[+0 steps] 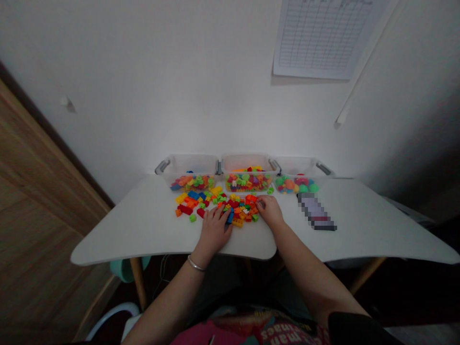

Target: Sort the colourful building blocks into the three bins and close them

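Loose coloured bricks (233,204) lie heaped on the white counter (143,235), in front of three clear tubs (247,163) of bright pieces along the wall. Left hand (215,227), bangle (195,264) at wrist, rests over the heap, fingers slightly apart, a blue brick (230,217) beside its thumb; grip cannot be told. Right hand (271,211) at heap's right edge, fingertips close together; whether they pinch anything, cannot tell. Pixelated slab (316,212) farther right.

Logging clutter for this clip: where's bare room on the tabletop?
Bare tabletop lies left of the loose blocks, and right of the phone. Crowded: the middle, where blocks spread from the left hand to the bins.
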Demonstrator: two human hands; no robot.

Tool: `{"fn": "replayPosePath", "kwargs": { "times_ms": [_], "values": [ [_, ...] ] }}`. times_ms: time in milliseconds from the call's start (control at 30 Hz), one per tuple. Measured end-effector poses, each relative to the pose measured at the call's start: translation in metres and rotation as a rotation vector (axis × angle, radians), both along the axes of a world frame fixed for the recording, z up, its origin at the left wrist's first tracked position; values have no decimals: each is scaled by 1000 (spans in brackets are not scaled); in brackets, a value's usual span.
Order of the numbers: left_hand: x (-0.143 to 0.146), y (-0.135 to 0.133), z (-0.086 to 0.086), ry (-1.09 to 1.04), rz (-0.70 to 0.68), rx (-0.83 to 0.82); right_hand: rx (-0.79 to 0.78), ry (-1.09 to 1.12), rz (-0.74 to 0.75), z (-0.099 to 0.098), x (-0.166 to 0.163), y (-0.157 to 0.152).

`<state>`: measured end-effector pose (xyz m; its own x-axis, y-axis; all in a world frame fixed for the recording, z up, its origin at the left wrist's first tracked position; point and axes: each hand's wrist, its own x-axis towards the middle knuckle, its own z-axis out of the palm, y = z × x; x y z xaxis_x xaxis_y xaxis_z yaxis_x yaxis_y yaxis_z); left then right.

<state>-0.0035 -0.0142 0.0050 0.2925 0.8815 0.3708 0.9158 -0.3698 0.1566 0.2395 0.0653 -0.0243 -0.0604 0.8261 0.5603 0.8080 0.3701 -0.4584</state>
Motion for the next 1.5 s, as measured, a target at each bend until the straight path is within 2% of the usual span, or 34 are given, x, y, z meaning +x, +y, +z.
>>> {"fn": "replayPosePath", "kwargs": {
  "times_ms": [133,233,333,433,600,733,833,967,1167,1267,1400,1500],
  "values": [
    [0,0,1,-4,-2,-8,57,71,2,1,0,-2],
    [0,0,0,-6,0,-3,186,163,-22,8,-1,-5],
    [-1,0,0,-9,1,-9,354,275,-100,26,-1,-5],
    [-2,-1,0,-11,3,-18,424,330,-160,56,-1,0],
    [-2,0,-1,-5,-2,-4,358,305,-274,106,-12,23],
    [-1,2,-2,-6,1,6,155,156,-246,121,-32,39],
    [-1,2,-2,-6,-5,7,38,35,-275,120,-45,42],
    [0,1,-3,1,-10,8,40,-124,-255,115,-49,37],
    [-2,3,-4,-2,-15,20,90,-186,-27,113,-35,35],
    [-3,3,-4,-5,-13,26,183,-125,87,108,-24,32],
    [-1,1,-3,-10,-3,38,334,8,59,81,-14,16],
    [0,1,-3,-10,-3,37,267,31,47,49,-11,-1]
  ]
}}
